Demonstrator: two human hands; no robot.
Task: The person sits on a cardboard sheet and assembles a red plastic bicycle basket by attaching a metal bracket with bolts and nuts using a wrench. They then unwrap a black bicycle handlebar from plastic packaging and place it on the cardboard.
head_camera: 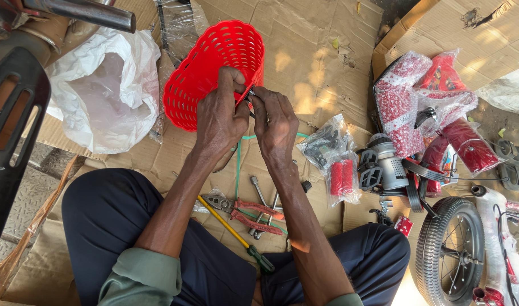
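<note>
Your left hand [220,116] grips the rim of the red basket [211,71], fingers curled on its edge; your right hand [276,127] has fingers pinched on a small dark fitting at that rim, too small to identify. Basket lies on the cardboard [305,62] at 12 o'clock from your lap, white plastic bag [103,93] at its 9. Red-handled pliers [251,215] and yellow screwdriver [231,231] sit at 6 o'clock from your hands, small wheel [449,252] at 4.
</note>
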